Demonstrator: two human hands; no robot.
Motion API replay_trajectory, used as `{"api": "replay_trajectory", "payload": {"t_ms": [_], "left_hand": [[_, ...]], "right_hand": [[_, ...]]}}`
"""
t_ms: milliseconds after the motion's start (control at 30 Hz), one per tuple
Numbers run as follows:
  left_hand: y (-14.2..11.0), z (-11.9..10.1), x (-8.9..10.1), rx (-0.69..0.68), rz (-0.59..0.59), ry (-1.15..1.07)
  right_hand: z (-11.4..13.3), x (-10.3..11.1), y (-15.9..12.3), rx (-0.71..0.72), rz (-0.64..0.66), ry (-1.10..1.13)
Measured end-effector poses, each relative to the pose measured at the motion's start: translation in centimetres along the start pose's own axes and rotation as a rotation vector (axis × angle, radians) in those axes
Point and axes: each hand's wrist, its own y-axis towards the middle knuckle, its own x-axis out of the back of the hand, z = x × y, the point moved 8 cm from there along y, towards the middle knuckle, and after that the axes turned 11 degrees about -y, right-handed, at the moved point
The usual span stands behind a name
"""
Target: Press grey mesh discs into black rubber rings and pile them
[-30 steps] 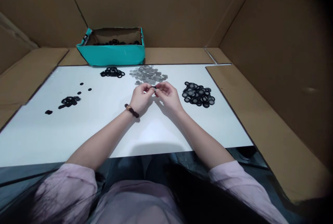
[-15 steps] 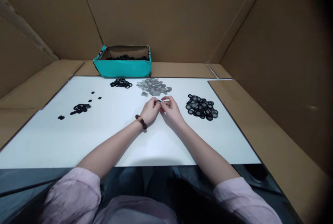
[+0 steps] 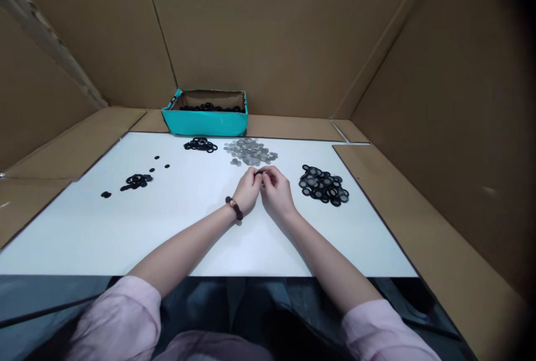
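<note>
L hand (image 3: 247,189): fingers closed in a pinch, thumb against fingertips, on a small blk part (image 3: 259,172). R hand (image 3: 277,190): fingers curled, tips drawn in at the same part from the R side; gap btwn thumb and fingers is small. Part sits btwn the two hands, at the fingertips, mostly hidden; exact shape and whether a disc is seated in it: cannot tell. Hands meet over the mid. of the white bench (image 3: 188,227), just on the near side of the grey disc pile (image 3: 251,151). A dk. beaded bracelet (image 3: 234,208) w/ a gold-colored bead is on the L wrist.

Layout, L to R: small blk cluster (image 3: 106,195) at far L; blk pile (image 3: 137,181) next to it, incl. ring shapes; a few loose blk pieces (image 3: 157,157) beyond and to the R of that pile. Blk ring pile (image 3: 200,145) near the back edge, L of the grey discs. Ring-and-disc pile (image 3: 324,185), blk rims w/ grey centers, R of the R hand and well apart from it.

Teal box (image 3: 205,123): open top, behind the bench's back edge, blk rings (image 3: 209,108) inside. Cardboard panels (image 3: 259,31) stand at the back and both sides.
</note>
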Motion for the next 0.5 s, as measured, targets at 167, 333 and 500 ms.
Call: {"api": "replay_trajectory", "payload": {"t_ms": [167, 333, 500], "left_hand": [[0.3, -1.3, -0.4, -0.128, 0.087, 0.031], [0.7, -0.2, 0.0, -0.106, -0.009, -0.082], [1.0, 0.6, 0.1, -0.035, -0.020, -0.120]], "right_hand": [[1.3, 1.1, 0.3, 0.144, -0.060, -0.148], [1.1, 0.6, 0.5, 0.154, -0.080, -0.110], [0.8, 0.1, 0.7, 0.152, -0.022, -0.068]]}}
